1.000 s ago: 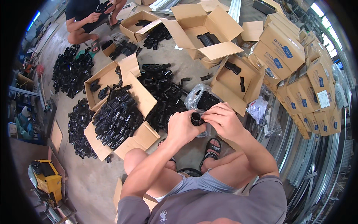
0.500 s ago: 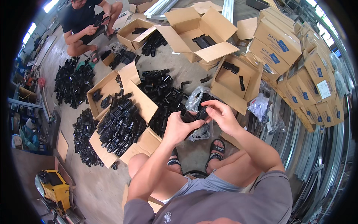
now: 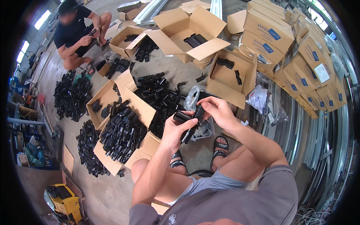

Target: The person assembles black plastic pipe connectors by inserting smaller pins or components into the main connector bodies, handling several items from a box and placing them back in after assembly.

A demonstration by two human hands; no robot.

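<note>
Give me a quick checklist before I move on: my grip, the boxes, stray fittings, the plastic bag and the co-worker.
1. Left hand gripping the black tubular fitting: ok, fingers wrapped around it.
2. Right hand on the same fitting: ok, fingertips at its far end.
3. Left cardboard box open: ok, flaps spread, black fittings heaped inside.
4. Floor beside that box free of stray fittings: not ok, a loose pile lies there.
5. Clear plastic bag contents complete: cannot tell, partly hidden behind your hands.
6. Co-worker clear of your hands: ok, crouching well apart.
</note>
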